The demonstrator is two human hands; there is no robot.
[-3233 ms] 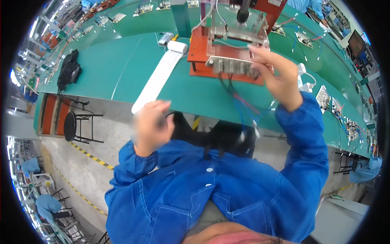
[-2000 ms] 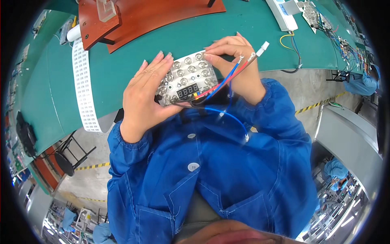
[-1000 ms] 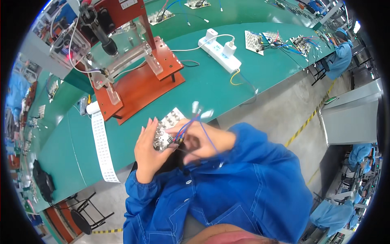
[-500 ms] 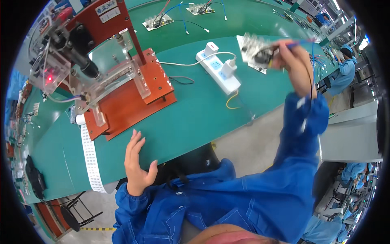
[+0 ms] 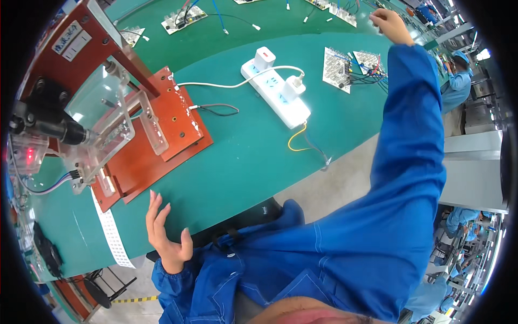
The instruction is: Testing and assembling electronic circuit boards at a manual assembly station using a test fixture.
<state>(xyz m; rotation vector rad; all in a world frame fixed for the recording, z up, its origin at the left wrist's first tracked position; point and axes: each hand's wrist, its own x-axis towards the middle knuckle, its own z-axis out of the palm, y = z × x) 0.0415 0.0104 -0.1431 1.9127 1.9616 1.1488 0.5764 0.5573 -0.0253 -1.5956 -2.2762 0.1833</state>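
My left hand (image 5: 166, 237) hovers over the near edge of the green bench (image 5: 232, 178), fingers apart and holding nothing, close to the red-brown base of a test fixture (image 5: 156, 156). My right arm stretches to the far right, where my right hand (image 5: 393, 27) is closed with its fingers curled; what they hold, if anything, is too small to make out. Nearer than that hand, a white circuit board (image 5: 337, 70) with wires lies on the bench. A second wired board (image 5: 369, 62) is right beside it. Another board (image 5: 343, 15) lies to the left of my right hand.
A white power strip (image 5: 278, 94) with plugged-in adapters occupies the bench middle, its cable running to the fixture. A paper label strip (image 5: 114, 237) hangs near the left edge. More wired boards (image 5: 183, 20) lie along the far side. A co-worker (image 5: 458, 83) sits at right.
My right hand has let go of the wired circuit board, now lying on the bench, and has moved farther away. My left hand stays open. The whole view has shifted a little.
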